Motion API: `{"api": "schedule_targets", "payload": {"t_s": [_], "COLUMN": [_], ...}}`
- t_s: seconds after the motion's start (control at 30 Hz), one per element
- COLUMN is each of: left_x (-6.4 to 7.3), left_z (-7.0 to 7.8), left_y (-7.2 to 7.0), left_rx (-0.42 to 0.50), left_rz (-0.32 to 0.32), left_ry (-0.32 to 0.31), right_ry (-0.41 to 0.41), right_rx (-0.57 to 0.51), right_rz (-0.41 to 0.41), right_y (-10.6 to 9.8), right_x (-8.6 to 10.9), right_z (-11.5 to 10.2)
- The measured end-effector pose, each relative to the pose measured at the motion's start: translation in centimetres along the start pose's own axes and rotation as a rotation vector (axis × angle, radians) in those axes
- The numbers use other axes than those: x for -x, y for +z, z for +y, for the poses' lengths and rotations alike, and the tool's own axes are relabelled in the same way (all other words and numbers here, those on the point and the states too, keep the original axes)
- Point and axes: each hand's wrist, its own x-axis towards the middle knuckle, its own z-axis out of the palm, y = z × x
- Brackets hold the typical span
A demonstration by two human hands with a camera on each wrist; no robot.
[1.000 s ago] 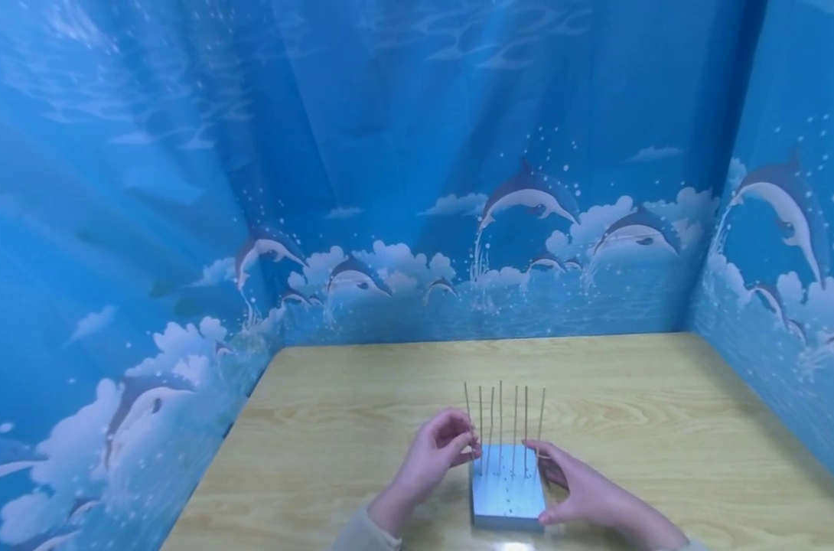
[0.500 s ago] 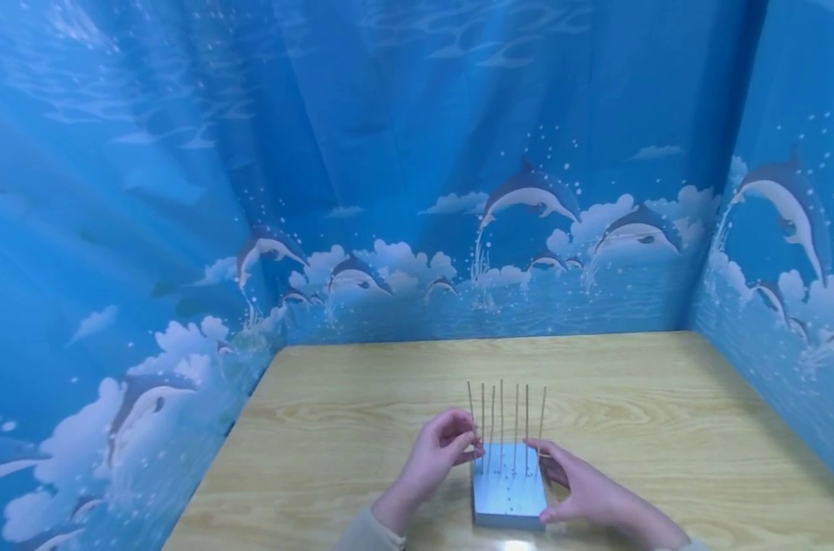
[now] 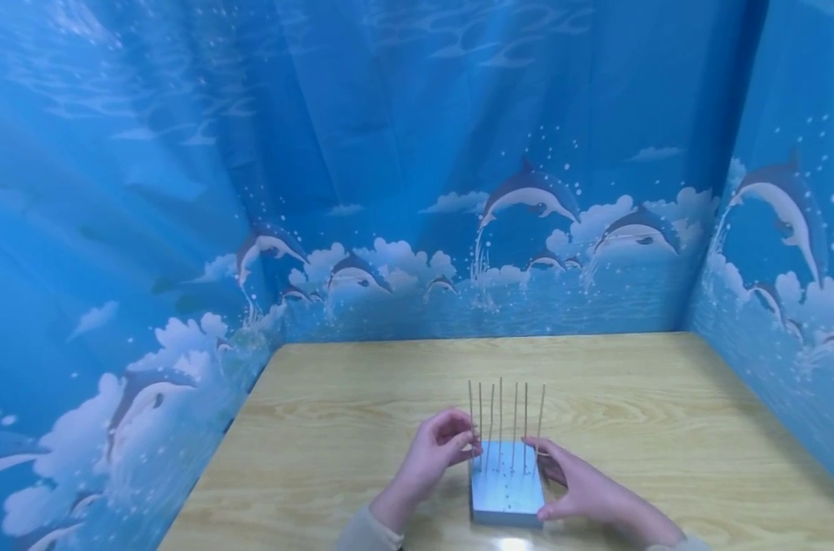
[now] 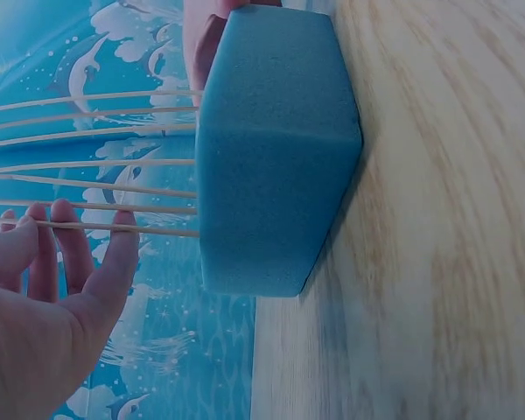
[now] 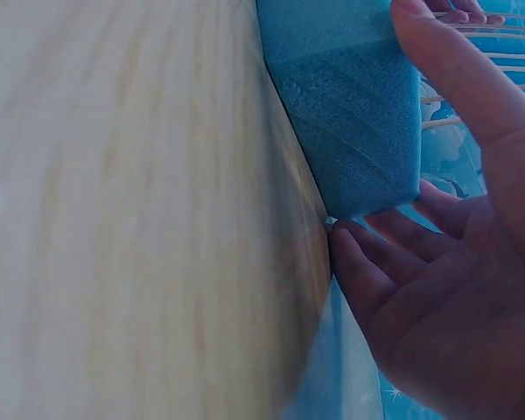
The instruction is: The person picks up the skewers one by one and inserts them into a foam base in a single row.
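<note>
A light blue foam block (image 3: 506, 496) lies on the table, its top dotted with small holes. Several thin wooden sticks (image 3: 501, 413) stand in a row across its far part. My left hand (image 3: 431, 450) pinches the leftmost stick (image 4: 166, 232) low down between thumb and fingers; in the left wrist view that stick's end meets the foam. Around the block's right side, my right hand (image 3: 582, 487) grips it, thumb at the near corner and fingers (image 5: 389, 249) along the side and far corner. The lower ends of the sticks are hidden in the foam.
The wood-grain table (image 3: 362, 398) spreads around the block. Blue curtains (image 3: 389, 153) printed with dolphins and clouds hang behind it and on both sides.
The leftmost stick, in my left hand, has tipped slightly right and stands a little straighter. My right hand and the block stay nearly where they were.
</note>
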Motion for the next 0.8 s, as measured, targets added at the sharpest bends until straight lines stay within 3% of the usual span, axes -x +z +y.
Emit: {"api": "schedule_targets", "payload": {"t_s": [0.3,0.6,0.8], "left_x": [0.5,0.4,0.6], "left_z": [-0.5,-0.3,-0.5], "left_y": [-0.5,-0.3,-0.6], "left_rx": [0.026,-0.001,-0.037], "left_rz": [-0.027,-0.017,-0.020], "left_ry": [0.070,0.052,0.093], "right_ry": [-0.003,0.000,0.026], "right_rx": [0.002,0.054,0.092], "right_rz": [-0.010,-0.035,-0.038], "right_y": [0.2,-0.1,-0.3], "right_x": [0.0,0.4,0.7], "right_z": [-0.1,-0.7,-1.1]}}
